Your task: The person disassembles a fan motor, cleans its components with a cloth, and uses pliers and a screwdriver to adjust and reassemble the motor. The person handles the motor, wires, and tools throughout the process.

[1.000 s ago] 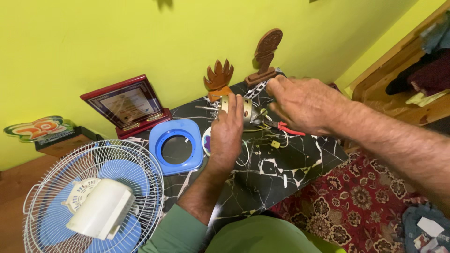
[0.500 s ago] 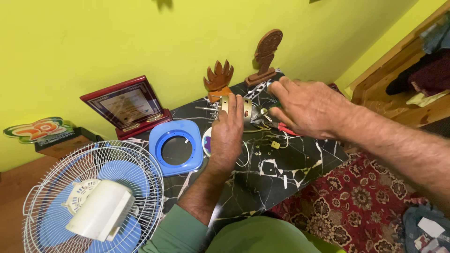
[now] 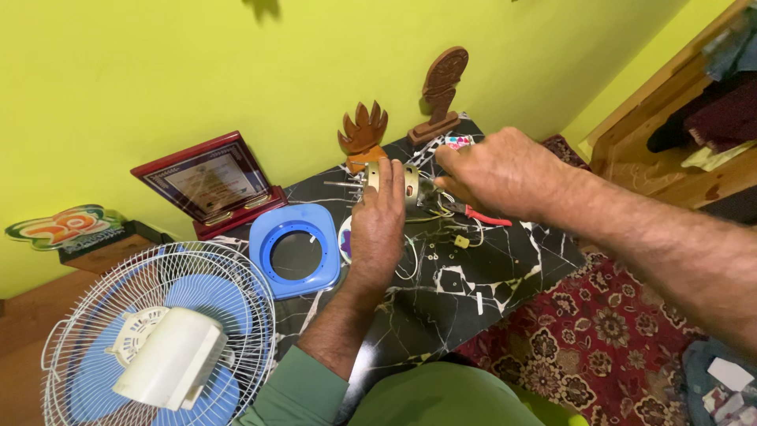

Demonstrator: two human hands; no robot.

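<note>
Metal fan motor [image 3: 392, 180]: sitting upright on black marble tabletop [image 3: 473, 284]
Left hand [image 3: 377, 229]: gripping motor body
Right hand [image 3: 497, 172]: closing over wires, having drawn back slightly
Red-handled pliers [image 3: 482, 214]: lying beneath

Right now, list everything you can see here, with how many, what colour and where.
motor: one, metal, held over the table's far side
pliers: one, red handles, on the table under the right hand
table: one, black marble with white veins, centre
ring cover: one, blue, table's left part
fan: one, white cage with blue blades, lower left
plaque: one, red frame, leaning on the wall
wooden carvings: two, brown, by the wall
rug: one, red patterned, right
left hand: grips the motor
right hand: at the motor's right end
</note>
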